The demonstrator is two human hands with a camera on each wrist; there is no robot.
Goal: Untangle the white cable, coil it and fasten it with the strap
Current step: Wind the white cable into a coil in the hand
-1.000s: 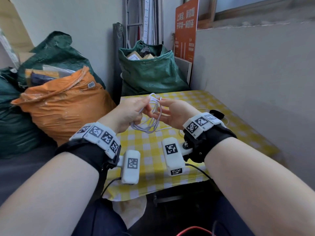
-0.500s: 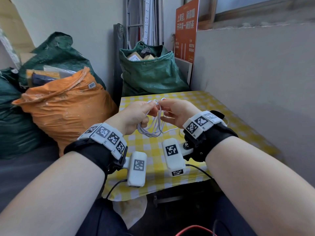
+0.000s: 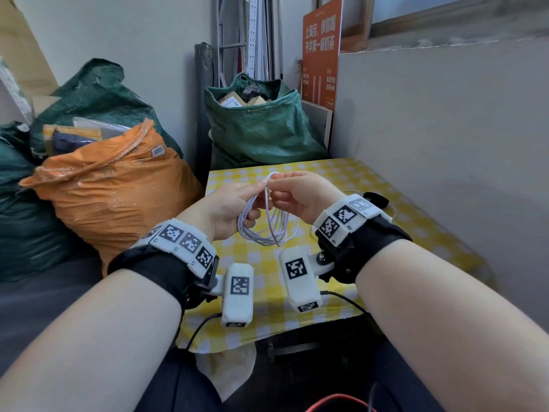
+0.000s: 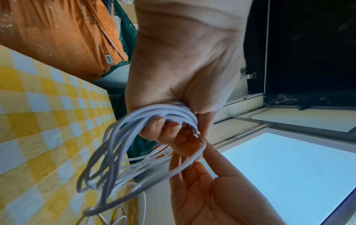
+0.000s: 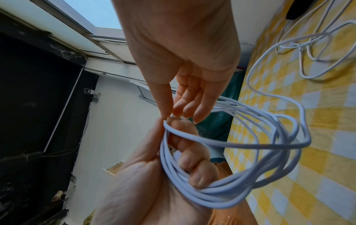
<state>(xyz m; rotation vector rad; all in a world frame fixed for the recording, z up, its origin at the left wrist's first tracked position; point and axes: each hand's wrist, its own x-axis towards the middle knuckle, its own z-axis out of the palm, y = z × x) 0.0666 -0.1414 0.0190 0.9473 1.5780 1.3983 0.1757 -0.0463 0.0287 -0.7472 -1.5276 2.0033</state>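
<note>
The white cable point(image 3: 269, 233) hangs as a coil of several loops above the yellow checked table point(image 3: 341, 176). My left hand point(image 3: 256, 200) grips the top of the coil, its fingers curled through the loops point(image 4: 179, 121). My right hand point(image 3: 277, 188) faces it and pinches one strand at the coil's top between thumb and fingertips point(image 5: 171, 113). In the right wrist view a loose length of cable point(image 5: 308, 45) trails from the coil and lies tangled on the table. The black strap point(image 3: 375, 200) lies on the table beyond my right wrist.
An orange sack point(image 3: 113, 185) stands left of the table and a green sack point(image 3: 258, 129) behind its far edge. A grey wall point(image 3: 445, 144) runs along the table's right side. Black camera wires point(image 3: 344, 298) hang over the table's near edge.
My left hand has moved right, closer to the right hand. The right hand has brought a strand onto the top of the coil, which now hangs narrower and a little lower.
</note>
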